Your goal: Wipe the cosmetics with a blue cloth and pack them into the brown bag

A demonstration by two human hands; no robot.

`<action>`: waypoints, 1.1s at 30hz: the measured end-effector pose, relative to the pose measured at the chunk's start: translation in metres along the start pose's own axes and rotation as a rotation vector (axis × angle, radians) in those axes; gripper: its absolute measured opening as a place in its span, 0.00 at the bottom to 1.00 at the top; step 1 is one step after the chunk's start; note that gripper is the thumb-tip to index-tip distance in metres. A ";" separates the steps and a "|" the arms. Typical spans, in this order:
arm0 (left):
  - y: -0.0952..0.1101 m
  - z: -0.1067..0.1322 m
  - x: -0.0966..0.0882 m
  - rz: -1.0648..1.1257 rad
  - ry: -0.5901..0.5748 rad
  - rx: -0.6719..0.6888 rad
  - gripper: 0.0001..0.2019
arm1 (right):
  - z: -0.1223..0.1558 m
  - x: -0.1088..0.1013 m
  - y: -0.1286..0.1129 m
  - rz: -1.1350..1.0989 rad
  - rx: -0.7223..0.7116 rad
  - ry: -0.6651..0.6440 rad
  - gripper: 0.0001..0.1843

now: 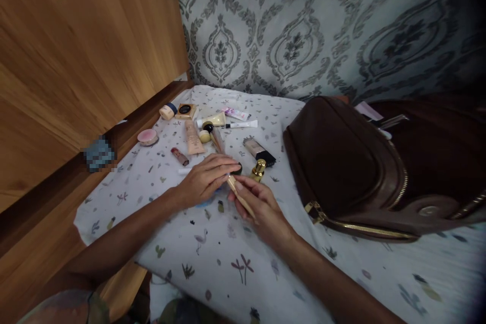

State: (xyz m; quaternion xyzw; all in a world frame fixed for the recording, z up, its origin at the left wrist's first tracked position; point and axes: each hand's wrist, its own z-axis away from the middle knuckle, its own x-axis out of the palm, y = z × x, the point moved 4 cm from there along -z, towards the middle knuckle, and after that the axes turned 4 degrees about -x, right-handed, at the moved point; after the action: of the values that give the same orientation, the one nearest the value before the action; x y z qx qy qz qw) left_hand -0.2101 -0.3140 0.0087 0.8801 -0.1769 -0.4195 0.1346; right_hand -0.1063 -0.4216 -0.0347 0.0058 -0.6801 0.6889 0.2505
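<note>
My right hand (260, 202) grips a makeup brush (243, 196) by its light wooden handle, tilted up toward my other hand. My left hand (205, 174) reaches over the brush's far end with its fingers stretched out and held together. The brush tip is hidden beneath those fingertips. A dark round thing (238, 168) shows just beyond them; I cannot tell what it is. Close by stands a bottle with a gold cap (259, 168), and behind it lies a flat bottle with a black cap (258, 151). Something blue (205, 203) is partly covered by my left hand.
A lip gloss tube (179, 156), a beige squeeze tube (194, 137), a pink compact (148, 136), a blue-lidded jar (167, 111) and several other cosmetics lie on the patterned cloth (212, 268). A brown bag (341, 162) stands right; a wooden panel (114, 35) rises left.
</note>
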 end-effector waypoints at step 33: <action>-0.033 0.006 -0.002 0.785 0.238 -0.832 0.19 | 0.002 0.001 -0.003 -0.026 -0.061 -0.062 0.27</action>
State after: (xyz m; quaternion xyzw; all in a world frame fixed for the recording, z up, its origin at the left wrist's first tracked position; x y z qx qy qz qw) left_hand -0.2095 -0.2845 -0.0063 0.6630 -0.2937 -0.2708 0.6331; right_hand -0.1065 -0.4231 -0.0317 0.0283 -0.7082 0.6640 0.2384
